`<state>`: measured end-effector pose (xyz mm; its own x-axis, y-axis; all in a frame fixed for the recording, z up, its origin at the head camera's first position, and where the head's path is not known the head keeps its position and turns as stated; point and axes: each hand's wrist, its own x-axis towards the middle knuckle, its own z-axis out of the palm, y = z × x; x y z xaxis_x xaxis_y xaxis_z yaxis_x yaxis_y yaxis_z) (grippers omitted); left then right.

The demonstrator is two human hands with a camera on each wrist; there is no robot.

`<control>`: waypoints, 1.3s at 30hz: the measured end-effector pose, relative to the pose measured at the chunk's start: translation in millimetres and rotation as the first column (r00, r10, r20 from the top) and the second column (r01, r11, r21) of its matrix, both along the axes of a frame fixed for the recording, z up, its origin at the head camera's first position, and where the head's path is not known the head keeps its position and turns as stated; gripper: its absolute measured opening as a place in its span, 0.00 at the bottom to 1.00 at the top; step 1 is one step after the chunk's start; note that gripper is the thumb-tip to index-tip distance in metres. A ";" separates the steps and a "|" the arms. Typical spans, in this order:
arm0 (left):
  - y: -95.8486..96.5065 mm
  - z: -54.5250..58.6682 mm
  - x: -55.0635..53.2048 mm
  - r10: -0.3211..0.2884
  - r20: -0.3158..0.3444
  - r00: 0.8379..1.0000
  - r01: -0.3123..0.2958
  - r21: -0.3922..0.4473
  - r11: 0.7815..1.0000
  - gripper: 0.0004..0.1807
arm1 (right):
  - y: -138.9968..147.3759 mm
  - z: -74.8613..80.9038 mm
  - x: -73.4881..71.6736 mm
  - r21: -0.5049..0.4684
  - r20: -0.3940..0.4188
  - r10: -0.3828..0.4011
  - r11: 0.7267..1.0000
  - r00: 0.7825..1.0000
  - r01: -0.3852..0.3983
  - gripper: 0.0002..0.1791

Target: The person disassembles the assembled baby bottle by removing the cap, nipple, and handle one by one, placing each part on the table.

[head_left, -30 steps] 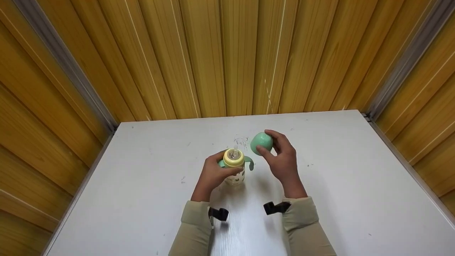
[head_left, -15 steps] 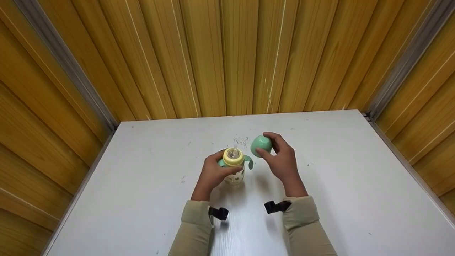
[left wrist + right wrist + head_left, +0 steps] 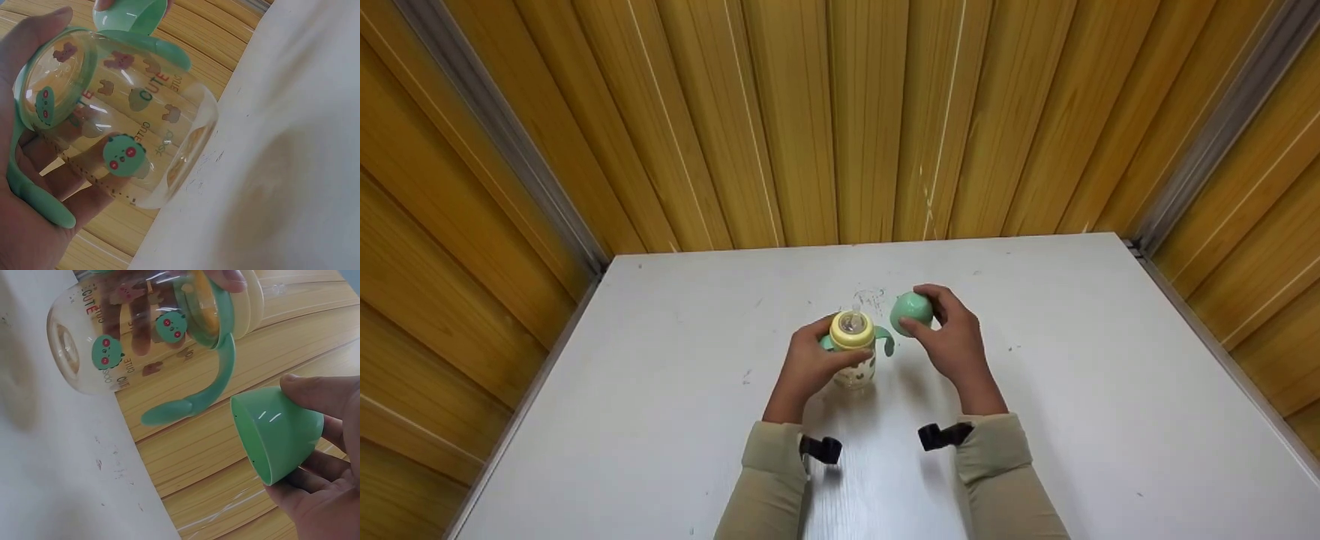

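My left hand grips a clear baby bottle round its upper part, near the yellow collar. The bottle has green side handles, printed cartoon figures and a clear nipple on top. It stands upright in the head view, its base seemingly above the table. Off to the right, my right hand pinches a green dome-shaped cap between thumb and fingers. The cap's hollow side shows in the right wrist view, apart from the bottle and close to one handle.
Beneath both hands spreads a white table with small scuff marks. Wood-patterned panels rise behind it and at both sides. Black wrist mounts stick out from the sleeves.
The right hand has lowered slightly with the green cap, toward the person. The left hand and the bottle have hardly moved.
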<state>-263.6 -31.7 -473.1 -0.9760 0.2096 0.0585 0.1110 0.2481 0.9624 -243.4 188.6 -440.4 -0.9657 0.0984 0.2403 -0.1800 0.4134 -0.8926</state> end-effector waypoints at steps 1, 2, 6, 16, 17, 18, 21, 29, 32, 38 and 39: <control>0.1 0.2 0.0 -0.001 -0.001 1.000 0.001 0.002 1.000 0.42 | 0.1 -0.8 -0.5 0.001 0.011 -0.003 1.000 1.000 0.003 0.29; 0.2 0.3 0.0 -0.002 -0.002 1.000 0.002 0.002 1.000 0.43 | 0.3 -1.7 -1.0 0.003 0.022 -0.005 1.000 1.000 0.005 0.29; 0.1 0.7 0.5 -0.004 -0.007 1.000 0.004 0.003 1.000 0.43 | 1.1 -6.1 -3.9 0.007 0.046 -0.013 1.000 0.999 0.012 0.28; 0.5 -0.4 0.1 -0.001 -0.010 1.000 0.001 0.002 1.000 0.45 | 8.3 -25.8 -11.3 -0.005 0.076 -0.028 1.000 0.997 0.029 0.28; 0.4 -0.8 0.1 -0.003 -0.010 1.000 0.003 0.000 1.000 0.45 | 9.6 -28.2 -11.6 -0.007 0.083 -0.031 0.999 0.996 0.031 0.28; 0.1 -1.4 0.3 -0.005 -0.011 1.000 0.005 0.000 1.000 0.45 | 10.8 -30.4 -11.9 -0.009 0.089 -0.033 0.999 0.995 0.034 0.28; -0.7 -2.7 0.2 -0.006 -0.005 1.000 0.006 0.001 1.000 0.46 | 13.4 -35.6 -13.1 -0.023 0.098 -0.035 0.999 0.995 0.037 0.28; -2.1 -2.3 0.5 -0.001 0.002 1.000 0.001 0.016 1.000 0.45 | 15.6 -42.1 -17.6 -0.023 0.114 -0.041 0.999 0.993 0.044 0.27; -1.9 -2.1 0.7 0.002 0.006 1.000 -0.002 0.013 1.000 0.45 | 16.2 -44.9 -18.6 -0.025 0.117 -0.040 0.999 0.992 0.044 0.27; -1.5 -2.0 0.3 -0.012 -0.008 1.000 0.013 0.015 1.000 0.44 | 18.4 -53.7 -21.6 -0.002 0.107 -0.052 0.999 0.993 0.053 0.28; -1.4 -1.9 0.1 -0.014 -0.011 1.000 0.014 0.012 1.000 0.44 | 18.7 -55.1 -22.0 0.001 0.105 -0.056 0.998 0.993 0.056 0.28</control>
<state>-263.4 -33.1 -475.1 -0.9723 0.2227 0.0715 0.1247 0.2348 0.9640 -265.3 207.4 -495.5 -0.9785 0.1535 0.1380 -0.0621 0.4186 -0.9060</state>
